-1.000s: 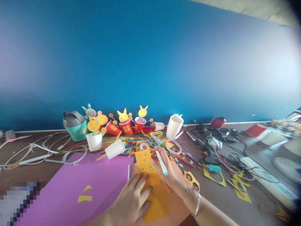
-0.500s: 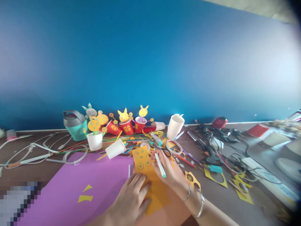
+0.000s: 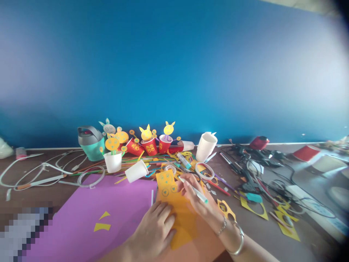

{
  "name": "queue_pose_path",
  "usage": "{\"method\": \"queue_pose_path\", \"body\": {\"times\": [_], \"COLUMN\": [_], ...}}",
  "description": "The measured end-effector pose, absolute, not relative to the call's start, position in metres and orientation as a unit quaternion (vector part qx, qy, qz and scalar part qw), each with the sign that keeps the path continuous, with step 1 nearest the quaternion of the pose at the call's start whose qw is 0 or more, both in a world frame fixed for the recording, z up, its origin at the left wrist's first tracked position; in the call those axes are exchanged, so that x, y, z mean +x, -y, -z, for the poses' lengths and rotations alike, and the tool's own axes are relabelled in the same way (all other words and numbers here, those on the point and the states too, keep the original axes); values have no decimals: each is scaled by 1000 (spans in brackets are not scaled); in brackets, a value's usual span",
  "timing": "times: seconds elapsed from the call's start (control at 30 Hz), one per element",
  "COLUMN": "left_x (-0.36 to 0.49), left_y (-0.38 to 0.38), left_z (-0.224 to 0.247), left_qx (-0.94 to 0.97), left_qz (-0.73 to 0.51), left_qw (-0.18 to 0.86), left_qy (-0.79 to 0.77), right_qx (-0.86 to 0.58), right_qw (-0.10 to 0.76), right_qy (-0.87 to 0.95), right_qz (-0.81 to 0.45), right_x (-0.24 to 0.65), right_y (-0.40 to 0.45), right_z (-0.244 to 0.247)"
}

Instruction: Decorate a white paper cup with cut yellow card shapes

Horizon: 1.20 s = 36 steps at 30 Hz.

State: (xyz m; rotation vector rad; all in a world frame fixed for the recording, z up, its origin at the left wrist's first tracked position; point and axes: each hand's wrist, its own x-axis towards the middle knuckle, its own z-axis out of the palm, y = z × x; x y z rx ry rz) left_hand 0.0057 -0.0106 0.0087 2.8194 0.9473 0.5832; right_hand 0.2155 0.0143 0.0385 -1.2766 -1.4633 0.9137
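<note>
On the worktop (image 3: pixel 248 236), your left hand (image 3: pixel 154 227) lies loosely spread across the orange sheet (image 3: pixel 182 207) while your right hand (image 3: pixel 195 203) pinches a marker (image 3: pixel 198 194) above it; drawing seems underway, the next stroke likely wanting a steady sheet.

Craft workspace (image 3: pixel 268 234), purple paper (image 3: pixel 131 203), yellow scraps (image 3: pixel 102 227), paper-animal cups (image 3: pixel 113 163)

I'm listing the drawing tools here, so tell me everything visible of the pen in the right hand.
The pen is slim and white with a teal end, plastic by its look. The right hand holds it slanted, teal end toward the wrist, other end near the orange paper; contact there is unclear.
</note>
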Motion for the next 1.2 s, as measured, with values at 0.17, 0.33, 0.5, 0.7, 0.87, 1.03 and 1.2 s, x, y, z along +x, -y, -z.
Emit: {"method": "queue_pose_path", "body": {"times": [0.17,0.33,0.5,0.7,0.87,1.03,1.2], "left_x": [5,5,5,5,5,5,4], "left_y": [10,10,9,10,10,10,10], "left_z": [-7,-6,-5,-5,-5,-5,-6], "left_qx": [930,932,931,930,928,928,929], "left_qz": [-194,-188,-206,-213,-207,-208,-207], "left_qw": [39,36,32,41,45,51,56], "left_qy": [-309,-307,-300,-298,-306,-304,-300], "right_qx": [-518,-519,-527,-526,-523,-503,-512], "right_qw": [452,484,503,525,538,524,496], "right_qy": [573,549,518,521,479,468,466], "right_qz": [-446,-442,-448,-420,-455,-504,-524], "right_x": [211,218,225,233,234,227,221], "right_y": [-22,-25,-25,-31,-35,-38,-37], "right_z": [-28,-24,-24,-13,-3,-7,-13]}}
